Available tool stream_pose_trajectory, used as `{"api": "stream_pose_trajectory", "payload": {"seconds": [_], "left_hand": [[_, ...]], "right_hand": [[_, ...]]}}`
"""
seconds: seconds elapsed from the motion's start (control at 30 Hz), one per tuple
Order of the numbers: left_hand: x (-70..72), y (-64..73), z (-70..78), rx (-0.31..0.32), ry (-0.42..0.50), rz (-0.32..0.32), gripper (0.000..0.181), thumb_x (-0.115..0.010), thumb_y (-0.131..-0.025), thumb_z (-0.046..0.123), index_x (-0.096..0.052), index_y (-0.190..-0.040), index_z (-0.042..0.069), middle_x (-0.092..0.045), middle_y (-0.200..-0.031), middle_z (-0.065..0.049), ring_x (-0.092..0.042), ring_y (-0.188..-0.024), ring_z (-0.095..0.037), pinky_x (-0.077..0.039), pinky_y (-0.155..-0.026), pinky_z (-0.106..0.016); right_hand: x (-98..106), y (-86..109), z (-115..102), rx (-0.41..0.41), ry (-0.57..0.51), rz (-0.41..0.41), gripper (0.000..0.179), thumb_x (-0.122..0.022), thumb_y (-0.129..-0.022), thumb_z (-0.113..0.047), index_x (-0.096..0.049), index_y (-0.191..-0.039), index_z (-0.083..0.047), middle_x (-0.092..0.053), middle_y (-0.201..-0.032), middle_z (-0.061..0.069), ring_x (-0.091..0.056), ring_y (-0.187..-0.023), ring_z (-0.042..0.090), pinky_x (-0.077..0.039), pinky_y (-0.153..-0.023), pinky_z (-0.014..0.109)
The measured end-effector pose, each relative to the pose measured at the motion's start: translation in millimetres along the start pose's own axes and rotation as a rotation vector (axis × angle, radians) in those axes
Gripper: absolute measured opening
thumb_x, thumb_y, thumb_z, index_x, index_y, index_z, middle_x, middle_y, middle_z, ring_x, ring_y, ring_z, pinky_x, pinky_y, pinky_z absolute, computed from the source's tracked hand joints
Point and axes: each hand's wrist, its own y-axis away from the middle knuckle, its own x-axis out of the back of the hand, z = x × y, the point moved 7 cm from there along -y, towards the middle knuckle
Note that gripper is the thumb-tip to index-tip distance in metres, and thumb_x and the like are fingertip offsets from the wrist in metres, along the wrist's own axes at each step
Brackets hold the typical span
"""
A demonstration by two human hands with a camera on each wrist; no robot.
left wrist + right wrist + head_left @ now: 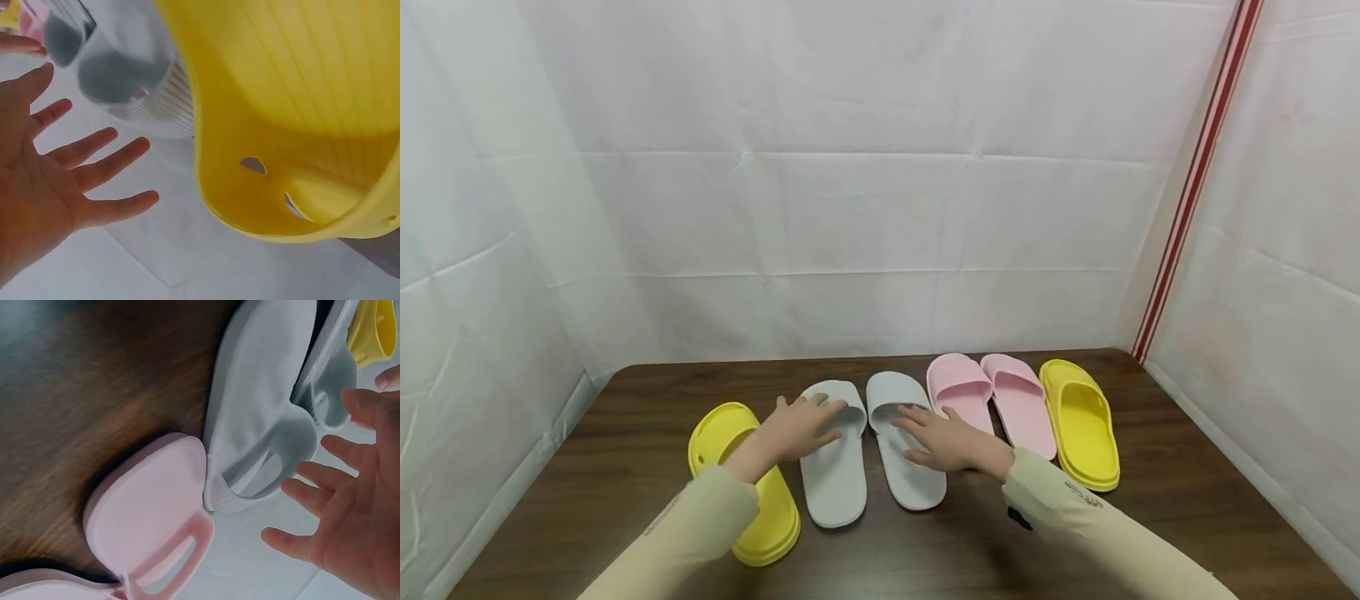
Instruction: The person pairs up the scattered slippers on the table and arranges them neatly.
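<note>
Two pale grey slide slippers lie side by side mid-table in the head view. Over the strap area of the left grey slipper [835,496] my left hand [801,429] is spread, palm down, holding nothing. My right hand [946,439] hovers likewise over the right grey slipper [917,487], hiding part of it. Both wrist views show gaps between fingers and slippers. Below my left forearm lies a yellow slipper [772,521], partly covered by the wrist and sleeve; it fills much of the left wrist view. Right of my right hand sits a pink slipper [150,506], partly hidden in the head view.
A second pink slipper [1024,408] and another yellow slipper [1086,433] stand farther right, close together. All lie on a dark brown wooden table [880,558]. White sheeting [850,217] surrounds its back and sides, with a red-striped band [1195,175] at the right corner.
</note>
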Motion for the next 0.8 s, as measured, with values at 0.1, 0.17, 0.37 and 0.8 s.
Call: {"api": "stream_pose_trajectory", "payload": {"seconds": [0.1, 0.17, 0.37, 0.8], "left_hand": [[-1.1, 10.2, 10.1, -0.035, -0.050, 0.022, 0.042, -0.051, -0.089, 0.034, -0.046, -0.127, 0.017, -0.049, -0.127, -0.017, -0.049, -0.110, -0.042, -0.031, -0.089, -0.065], [-1.9, 16.5, 17.0, -0.070, -0.086, 0.044, 0.041, -0.051, -0.089, 0.034, -0.047, -0.125, 0.017, -0.051, -0.125, -0.015, -0.052, -0.107, -0.041, -0.033, -0.088, -0.064], [-3.3, 34.9, 33.0, -0.195, -0.172, 0.146, 0.035, -0.052, -0.087, 0.036, -0.054, -0.116, 0.017, -0.057, -0.115, -0.012, -0.057, -0.097, -0.033, -0.037, -0.083, -0.063], [-30.4, 60.0, 38.6, -0.342, -0.210, 0.088, 0.049, -0.043, -0.085, 0.056, -0.054, -0.117, 0.020, -0.057, -0.115, -0.006, -0.056, -0.093, -0.024, -0.038, -0.084, -0.059]], "right_hand": [[-6, 7.1, 0, -0.004, 0.003, -0.025, 0.051, -0.046, -0.091, -0.037, -0.034, -0.137, -0.018, -0.029, -0.146, 0.006, -0.029, -0.134, 0.022, -0.022, -0.102, 0.058], [-9, 11.2, -1, -0.005, 0.007, -0.035, 0.050, -0.046, -0.091, -0.037, -0.035, -0.136, -0.018, -0.030, -0.146, 0.006, -0.029, -0.134, 0.022, -0.021, -0.103, 0.058], [-9, 19.0, -6, 0.015, 0.015, -0.040, 0.050, -0.046, -0.091, -0.038, -0.039, -0.134, -0.015, -0.033, -0.144, 0.006, -0.031, -0.133, 0.022, -0.022, -0.102, 0.058], [-16, 30.4, -13, 0.083, 0.072, -0.043, 0.058, -0.054, -0.084, -0.044, -0.041, -0.133, -0.014, -0.037, -0.142, 0.006, -0.036, -0.130, 0.024, -0.024, -0.100, 0.058]]}}
